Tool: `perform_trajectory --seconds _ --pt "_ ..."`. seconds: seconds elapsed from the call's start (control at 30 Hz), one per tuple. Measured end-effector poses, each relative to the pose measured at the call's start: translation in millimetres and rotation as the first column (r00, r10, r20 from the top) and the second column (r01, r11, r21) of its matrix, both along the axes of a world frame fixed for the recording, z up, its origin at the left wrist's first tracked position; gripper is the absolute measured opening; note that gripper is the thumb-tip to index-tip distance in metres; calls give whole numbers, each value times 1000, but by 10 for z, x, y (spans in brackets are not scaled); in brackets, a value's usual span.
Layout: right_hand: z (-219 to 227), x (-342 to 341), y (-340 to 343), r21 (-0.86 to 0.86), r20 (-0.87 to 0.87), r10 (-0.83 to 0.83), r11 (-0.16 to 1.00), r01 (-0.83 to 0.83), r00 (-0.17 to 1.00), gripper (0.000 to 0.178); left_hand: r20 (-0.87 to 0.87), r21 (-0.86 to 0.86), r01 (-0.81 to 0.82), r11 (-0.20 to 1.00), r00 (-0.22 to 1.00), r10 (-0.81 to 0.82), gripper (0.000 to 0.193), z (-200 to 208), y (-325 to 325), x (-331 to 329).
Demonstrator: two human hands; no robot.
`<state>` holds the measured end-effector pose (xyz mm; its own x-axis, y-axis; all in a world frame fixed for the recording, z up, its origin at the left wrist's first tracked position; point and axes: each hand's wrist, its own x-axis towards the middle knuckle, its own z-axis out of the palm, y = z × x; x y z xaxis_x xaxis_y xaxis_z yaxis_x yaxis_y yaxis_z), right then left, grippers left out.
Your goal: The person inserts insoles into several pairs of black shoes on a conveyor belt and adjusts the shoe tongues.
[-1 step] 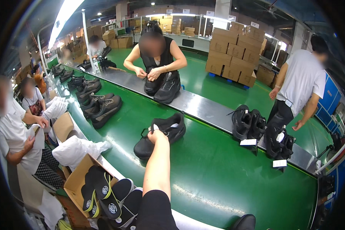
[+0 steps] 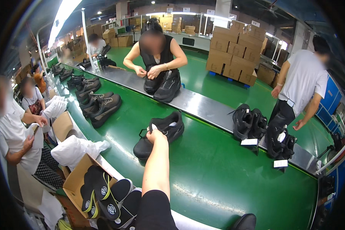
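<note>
My left hand (image 2: 156, 135) reaches out from the lower edge over the green belt. Its fingers are closed on the upper of a black lace-up shoe (image 2: 142, 148), near the tongue and laces. The shoe stands sole down on the belt, toe pointing to the near left, with something pale inside its collar. Some of my fingers are hidden by the shoe. My right hand is out of view. Low at the right, the end of another black shoe (image 2: 246, 222) shows at the picture's edge; what supports it is hidden.
Across the belt (image 2: 218, 168), a person handles black shoes (image 2: 167, 89) on a metal ledge (image 2: 197, 103). Tagged black shoes (image 2: 243, 122) stand at right near another person. Brown shoes (image 2: 105, 110) line the left. An open carton (image 2: 71, 184) of insoles (image 2: 112, 207) sits near my arm.
</note>
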<state>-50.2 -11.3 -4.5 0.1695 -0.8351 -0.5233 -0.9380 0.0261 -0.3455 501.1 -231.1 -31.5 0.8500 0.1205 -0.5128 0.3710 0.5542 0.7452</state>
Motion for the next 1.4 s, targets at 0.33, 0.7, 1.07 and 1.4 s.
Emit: perform_trajectory --seconds 0.33,0.7,1.07,1.4 --pt "-187 143 -321 19 39 -97 995 96 995 53 -68 -101 62 993 995 -69 34 -65 -443 271" --pt "-253 62 -250 60 106 -180 983 174 978 52 140 -32 242 970 962 -236 41 -56 -428 301" --pt "-290 -267 173 99 263 -306 952 290 915 51 125 104 621 777 767 -629 21 427 -148 -737" --pt "-765 -866 715 211 518 -422 906 367 744 43 163 147 851 505 482 -861 15 965 422 -1604"
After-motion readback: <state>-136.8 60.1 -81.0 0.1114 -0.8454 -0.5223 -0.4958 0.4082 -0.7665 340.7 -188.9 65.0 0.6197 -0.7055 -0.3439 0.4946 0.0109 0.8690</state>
